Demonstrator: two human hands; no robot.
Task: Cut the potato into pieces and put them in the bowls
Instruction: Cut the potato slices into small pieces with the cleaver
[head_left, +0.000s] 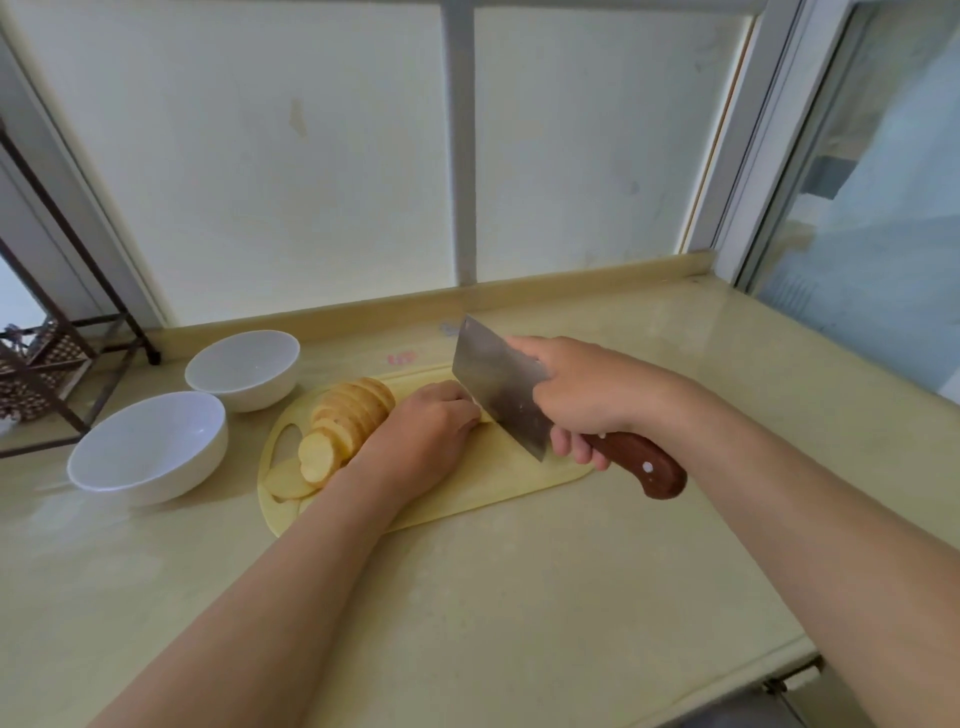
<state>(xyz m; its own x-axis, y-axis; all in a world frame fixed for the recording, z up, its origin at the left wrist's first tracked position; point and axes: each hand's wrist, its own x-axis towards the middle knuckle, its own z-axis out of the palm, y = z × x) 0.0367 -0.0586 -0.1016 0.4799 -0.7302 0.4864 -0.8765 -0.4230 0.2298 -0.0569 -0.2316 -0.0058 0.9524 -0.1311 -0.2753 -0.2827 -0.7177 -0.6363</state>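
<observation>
Potato (349, 420) lying on the pale yellow cutting board (467, 493), most of its length showing as round slices leaning on one another in a row running from the board's far side toward its left end. One loose slice (289, 482) lying flat at the near-left end of that row, beside the board's handle hole. Pressing down on the right end of the potato with the left hand (431, 423), grip curling over it, knuckles bent and fingertips tucked under, the piece beneath mostly hiding under the fingers. Holding a cleaver (498, 389) in the right hand (589, 395), grip wrapping tightly round the front of the brown wooden handle (641, 465), one finger reaching up onto the blade near its spine. Blade standing on edge, tip tilting upward, heel dipping low over the board, flat side lying against the left knuckles. Board resting on the glossy beige table (519, 597). Two white bowls sitting on the table just left of the board, the nearer bowl (171, 478) toward the front and the farther bowl (262, 396) behind it, close together. Dark wire rack (47, 364) standing at the far left edge. Frosted window panes (311, 156) rising behind the table.
</observation>
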